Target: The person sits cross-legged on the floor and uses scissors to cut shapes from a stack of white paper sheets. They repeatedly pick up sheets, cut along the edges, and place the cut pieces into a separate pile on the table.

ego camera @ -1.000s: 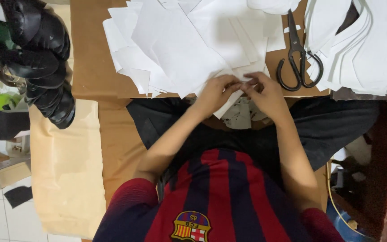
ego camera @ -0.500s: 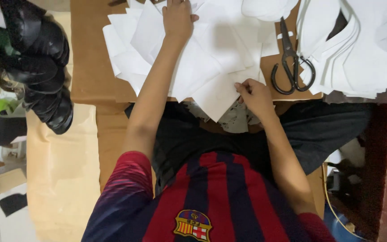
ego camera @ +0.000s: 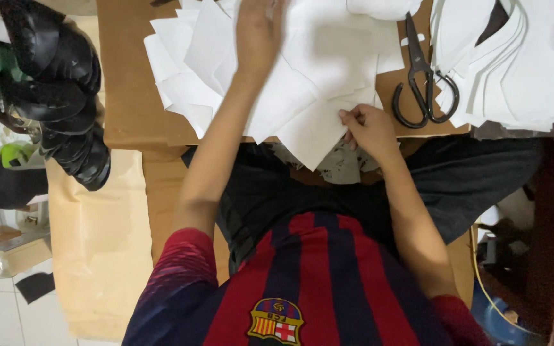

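White sheets (ego camera: 302, 77) of cut paper or thin fabric lie spread in an overlapping pile on the brown table (ego camera: 126, 96), in the upper middle of the frame. The left hand (ego camera: 259, 32) reaches far up over this pile, and its palm lies flat on the sheets with the fingers stretched toward the upper edge; the fingertips are partly cut off by the frame, so I cannot tell if they grip something. The right hand (ego camera: 368, 128) is lower, near the middle of the frame, and it pinches the edge of one white sheet (ego camera: 312, 128) between thumb and fingers. This sheet hangs with its pointed corner over the near edge of the table, above the person's lap.

Just to the right of the right hand, black scissors (ego camera: 423, 83) lie on the table with the blades closed, the blades pointing to the upper edge of the frame and the handles toward the person. A second stack of white pieces (ego camera: 514, 64) lies in the upper right, touching the scissors handles. In the upper left, a bundle of black shiny pieces (ego camera: 59, 90) stands beside the table. Below it, at the left, a pale beige sheet (ego camera: 97, 243) lies spread out. The person wears a striped red and dark blue shirt (ego camera: 309, 282), seen at the bottom.
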